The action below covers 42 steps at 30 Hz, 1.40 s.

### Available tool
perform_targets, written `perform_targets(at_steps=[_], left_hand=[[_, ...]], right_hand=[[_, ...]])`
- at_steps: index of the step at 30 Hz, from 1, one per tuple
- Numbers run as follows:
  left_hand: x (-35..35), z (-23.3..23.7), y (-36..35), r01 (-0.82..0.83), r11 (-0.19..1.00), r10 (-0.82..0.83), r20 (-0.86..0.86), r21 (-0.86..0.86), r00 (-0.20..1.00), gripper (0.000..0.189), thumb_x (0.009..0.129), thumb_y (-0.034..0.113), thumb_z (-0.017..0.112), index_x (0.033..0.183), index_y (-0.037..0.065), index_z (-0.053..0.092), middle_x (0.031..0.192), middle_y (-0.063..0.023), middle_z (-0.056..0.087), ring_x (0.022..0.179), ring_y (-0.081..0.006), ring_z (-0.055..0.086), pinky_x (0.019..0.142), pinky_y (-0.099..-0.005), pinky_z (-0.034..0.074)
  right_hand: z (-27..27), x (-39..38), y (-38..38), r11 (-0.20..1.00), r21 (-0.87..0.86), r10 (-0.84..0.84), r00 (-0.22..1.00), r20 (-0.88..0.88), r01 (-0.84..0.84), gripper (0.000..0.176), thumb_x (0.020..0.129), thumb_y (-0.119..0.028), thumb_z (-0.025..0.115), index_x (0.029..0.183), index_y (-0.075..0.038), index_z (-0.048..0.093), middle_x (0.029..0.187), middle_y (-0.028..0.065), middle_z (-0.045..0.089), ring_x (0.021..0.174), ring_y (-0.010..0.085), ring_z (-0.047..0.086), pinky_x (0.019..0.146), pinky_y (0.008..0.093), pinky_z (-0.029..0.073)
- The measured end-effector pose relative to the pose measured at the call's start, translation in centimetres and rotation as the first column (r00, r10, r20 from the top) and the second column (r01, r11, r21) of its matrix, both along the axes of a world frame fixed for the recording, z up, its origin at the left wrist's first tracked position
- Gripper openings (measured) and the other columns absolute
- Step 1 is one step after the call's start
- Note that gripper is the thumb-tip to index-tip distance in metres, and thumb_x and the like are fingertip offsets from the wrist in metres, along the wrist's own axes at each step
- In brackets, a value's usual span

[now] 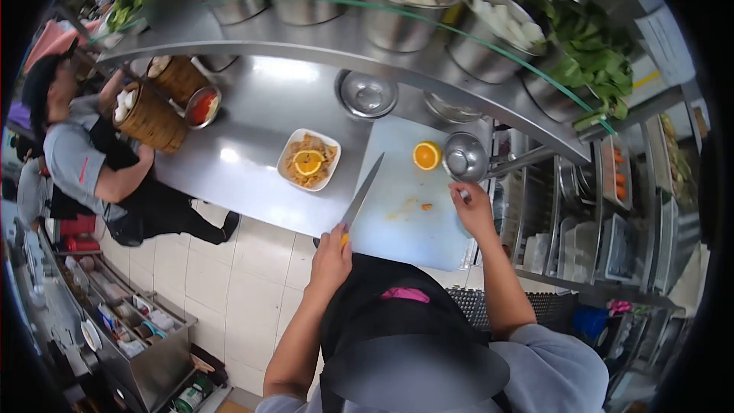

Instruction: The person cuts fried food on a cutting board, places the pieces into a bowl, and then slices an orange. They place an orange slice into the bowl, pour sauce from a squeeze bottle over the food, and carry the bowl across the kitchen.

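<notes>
My left hand (331, 254) grips the yellow handle of a long knife (364, 190). Its blade points up and away over the left edge of the pale cutting board (397, 218). My right hand (474, 210) is at the board's right edge with its fingers curled around something small and shiny; I cannot tell what it is. Half an orange (427, 155) lies cut side up at the far end of the board. Small orange scraps (426, 206) lie mid-board. Left of the board, a white square plate (289, 151) holds fried food topped with an orange slice (308, 161).
A metal ladle (464, 157) rests beside the orange half, and a steel bowl (367, 94) sits behind the board. A co-worker (84, 160) at the counter's left end handles bamboo steamers (153, 118) near a red sauce bowl (202, 105). The shelf above carries steel pots (401, 4) and greens (592, 61).
</notes>
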<state>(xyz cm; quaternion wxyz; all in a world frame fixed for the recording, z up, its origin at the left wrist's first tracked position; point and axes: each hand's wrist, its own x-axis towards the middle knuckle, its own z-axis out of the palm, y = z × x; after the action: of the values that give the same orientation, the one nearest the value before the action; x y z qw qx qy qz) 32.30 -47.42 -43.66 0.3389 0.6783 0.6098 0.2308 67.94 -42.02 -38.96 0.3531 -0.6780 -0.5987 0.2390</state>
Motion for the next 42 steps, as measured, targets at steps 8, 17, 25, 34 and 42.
perform_targets(at_steps=[8,17,25,34,42], left_hand=[[7.5,-4.2,6.5,0.195,0.971,-0.157,-0.245,0.139,0.957,0.07,0.085,-0.003,0.06,0.153,0.004,0.046,0.131,-0.0262,0.056,0.115,-0.0461,0.059,0.094,-0.054,0.052],[3.6,1.4,3.8,0.192,0.947,-0.133,-0.229,0.258,0.964,0.068,0.088,0.008,0.07,0.152,0.005,0.048,0.141,-0.0233,0.052,0.13,-0.0452,0.051,0.105,-0.0567,0.045],[-1.9,3.3,4.6,0.152,0.907,-0.128,-0.088,0.393,0.988,0.06,0.087,0.002,0.068,0.145,0.002,0.053,0.131,-0.0254,0.06,0.124,-0.0449,0.055,0.107,-0.0506,0.044],[-3.6,13.5,12.0,0.174,0.819,-0.262,0.086,0.547,0.961,0.047,0.092,-0.003,0.063,0.139,0.001,0.058,0.127,-0.0231,0.064,0.118,-0.0435,0.062,0.105,-0.0477,0.05],[-4.8,21.0,14.9,0.115,0.82,-0.289,0.232,0.561,0.929,0.037,0.095,-0.004,0.059,0.132,0.001,0.062,0.129,-0.0175,0.066,0.119,-0.0334,0.065,0.096,-0.0445,0.055]], right_hand=[[-4.6,-1.8,-4.4,0.999,-0.019,-0.038,0.977,0.211,0.043,0.025,0.087,-0.012,0.076,0.111,-0.01,0.077,0.102,0.0131,0.07,0.078,0.0318,0.07,0.072,0.0438,0.057],[-8.6,-3.3,-2.8,0.997,-0.027,0.08,0.938,0.337,-0.076,0.008,0.092,-0.017,0.069,0.096,-0.015,0.075,0.102,0.0076,0.067,0.086,0.0335,0.071,0.077,0.0487,0.058],[-6.6,-3.5,-3.5,0.998,-0.054,-0.005,0.939,0.345,0.025,0.01,0.094,-0.016,0.07,0.103,-0.011,0.069,0.102,0.0093,0.068,0.089,0.0296,0.071,0.077,0.0459,0.056],[30.2,-14.8,-10.1,0.465,0.864,0.854,0.354,-0.38,-0.194,0.009,0.098,-0.012,0.074,0.101,-0.004,0.069,0.109,0.0138,0.069,0.092,0.0283,0.068,0.081,0.044,0.054],[35.2,-23.3,-10.8,0.186,0.979,0.982,0.023,-0.185,-0.086,0.011,0.092,-0.014,0.084,0.101,-0.009,0.082,0.105,0.0119,0.077,0.087,0.0256,0.07,0.077,0.0382,0.048]])
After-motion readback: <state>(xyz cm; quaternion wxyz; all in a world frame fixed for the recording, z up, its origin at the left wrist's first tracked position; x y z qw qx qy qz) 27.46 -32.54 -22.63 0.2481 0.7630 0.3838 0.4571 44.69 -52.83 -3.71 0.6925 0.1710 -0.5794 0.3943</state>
